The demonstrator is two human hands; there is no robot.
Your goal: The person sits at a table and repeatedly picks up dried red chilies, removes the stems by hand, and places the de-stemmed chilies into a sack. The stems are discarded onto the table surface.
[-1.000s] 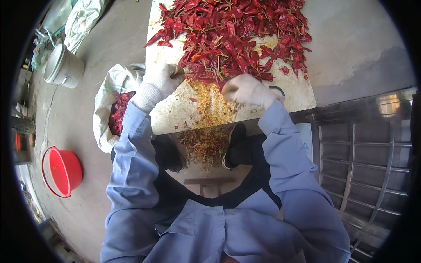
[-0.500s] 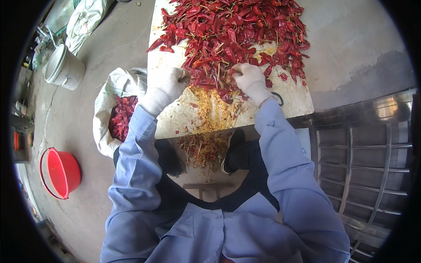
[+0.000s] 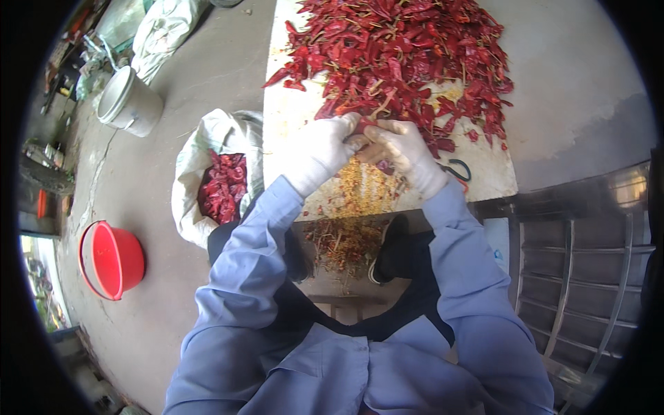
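Left hand [image 3: 324,149] and right hand [image 3: 415,151] pinch one red pepper [image 3: 364,124]; it seems light, brittle, best held at both ends.

The wide fisheye camera looked down from the wearer's head, at close range, over both sleeves [image 3: 238,290] toward the table [image 3: 287,111] and floor [image 3: 138,328].

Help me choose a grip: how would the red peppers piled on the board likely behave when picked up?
The red peppers are probably light for their size, since they look thin and crumpled. They may break open easily: loose yellow seeds are strewn over the board. Rolling seems unlikely, given their flattened, irregular shapes.
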